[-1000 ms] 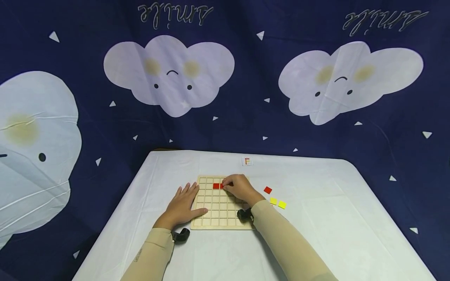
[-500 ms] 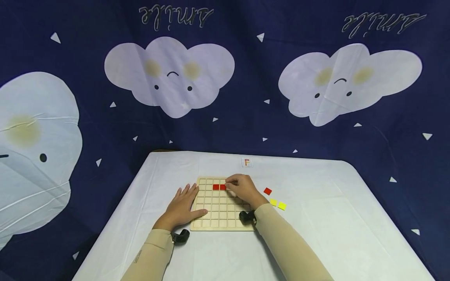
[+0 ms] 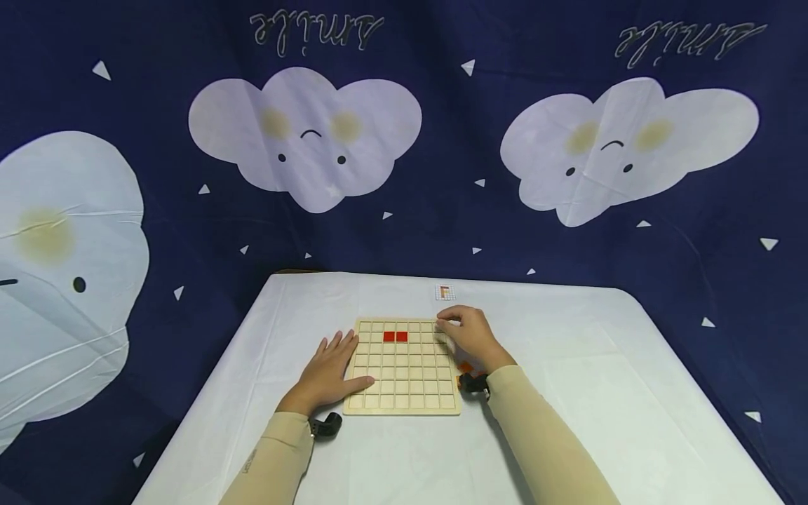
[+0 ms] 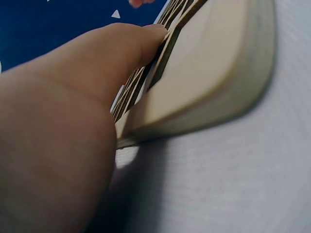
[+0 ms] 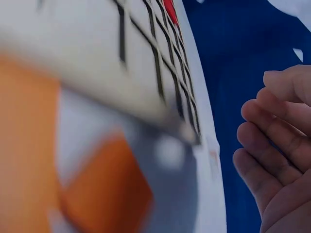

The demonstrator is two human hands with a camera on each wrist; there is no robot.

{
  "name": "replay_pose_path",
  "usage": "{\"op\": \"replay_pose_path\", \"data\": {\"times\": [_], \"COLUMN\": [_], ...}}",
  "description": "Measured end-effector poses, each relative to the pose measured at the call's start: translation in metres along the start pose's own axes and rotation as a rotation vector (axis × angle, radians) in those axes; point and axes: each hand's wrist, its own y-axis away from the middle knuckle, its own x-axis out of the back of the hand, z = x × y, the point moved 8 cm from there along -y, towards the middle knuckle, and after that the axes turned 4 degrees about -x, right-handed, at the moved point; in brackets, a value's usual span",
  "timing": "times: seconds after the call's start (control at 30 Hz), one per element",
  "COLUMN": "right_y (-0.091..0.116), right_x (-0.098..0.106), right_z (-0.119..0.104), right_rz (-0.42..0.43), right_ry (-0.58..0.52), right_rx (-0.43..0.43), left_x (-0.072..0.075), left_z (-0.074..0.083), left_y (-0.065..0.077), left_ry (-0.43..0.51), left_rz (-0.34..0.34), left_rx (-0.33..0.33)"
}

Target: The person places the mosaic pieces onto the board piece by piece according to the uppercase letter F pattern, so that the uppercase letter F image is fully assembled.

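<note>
A square wooden grid board (image 3: pixel 402 410) lies on the white table, with two red tiles (image 3: pixel 401 337) side by side in its second row from the back. My left hand (image 3: pixel 328 373) rests along the board's left edge, fingers spread and fairly straight, thumb over the rim; the left wrist view shows that thumb (image 4: pixel 138 43) on the frame. Over the far right corner of the board hovers my right hand (image 3: pixel 470 333). Its fingers (image 5: pixel 272 145) are loosely bent in the right wrist view, and nothing shows between them.
Orange tiles (image 3: pixel 465 367) lie by the board's right edge, partly covered by the right wrist camera (image 3: pixel 473 384); they loom blurred in the right wrist view. A small printed card (image 3: pixel 445 292) lies behind the board. A dark blue cloud-patterned cloth (image 3: pixel 442 231) hangs beyond the table.
My right hand has moved rightward off the red tiles, uncovering the second one fully. The arm now hides the loose red and yellow tiles, and orange ones show. The left hand stays put.
</note>
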Motion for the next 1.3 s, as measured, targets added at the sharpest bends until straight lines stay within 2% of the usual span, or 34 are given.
{"op": "replay_pose_path", "data": {"times": [0.2,0.4,0.57,0.93,1.3], "right_y": [0.005,0.012,0.021,0.035,0.041], "right_x": [0.031,0.046,0.053,0.067,0.065], "right_z": [0.021,0.040,0.051,0.071,0.080], "right_rz": [0.044,0.039,0.015,-0.014,-0.121], "right_ry": [0.072,0.097,0.092,0.129,0.099], "right_rx": [-0.050,-0.119,-0.164,-0.167,-0.156], "left_x": [0.001,-0.004,-0.009,-0.005,-0.005], "left_z": [0.000,-0.003,-0.005,-0.004,-0.004], "left_y": [0.000,0.000,-0.001,-0.001,-0.003], "left_ry": [0.001,0.006,0.000,-0.012,-0.012], "left_rz": [0.018,0.025,0.022,0.021,0.024], "left_rx": [-0.010,-0.012,0.001,0.002,0.008]}}
